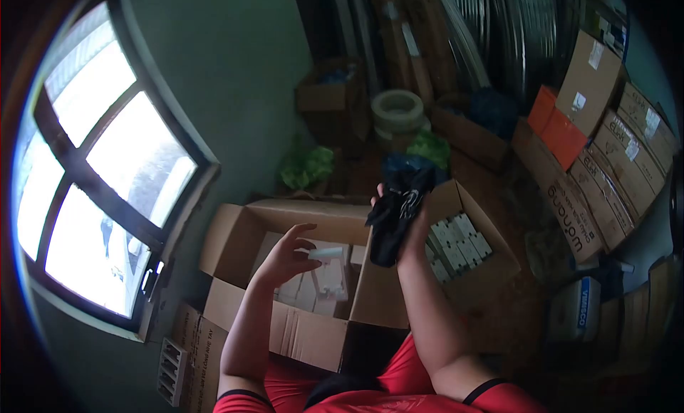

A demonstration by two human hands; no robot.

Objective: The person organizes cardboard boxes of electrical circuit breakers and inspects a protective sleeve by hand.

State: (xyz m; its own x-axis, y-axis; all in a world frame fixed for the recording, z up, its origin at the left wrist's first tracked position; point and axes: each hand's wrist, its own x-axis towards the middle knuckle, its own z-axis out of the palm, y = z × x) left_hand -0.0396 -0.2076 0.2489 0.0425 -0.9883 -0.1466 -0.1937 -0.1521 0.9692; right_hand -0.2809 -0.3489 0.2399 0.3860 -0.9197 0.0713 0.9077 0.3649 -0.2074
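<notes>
My right hand [415,235] is wrapped round a black cloth-like bundle [399,217] with pale markings, raised over the flaps between two open cardboard boxes. Above the larger box [303,335] my left hand [286,258] has its fingers apart and curved. Close to its fingertips is a small whitish piece [325,253]; whether the fingers touch it is unclear. Pale boxes and a clear plastic-looking item [330,279] lie inside the larger box. In the smaller box on the right are several white rectangular pieces [458,242].
A barred window [114,178] is at the left. Rolls of tape-like material [397,112], a carton [331,103] and green bags [308,169] stand beyond the boxes. Stacked cartons [605,174] and an orange box [558,128] fill the right side.
</notes>
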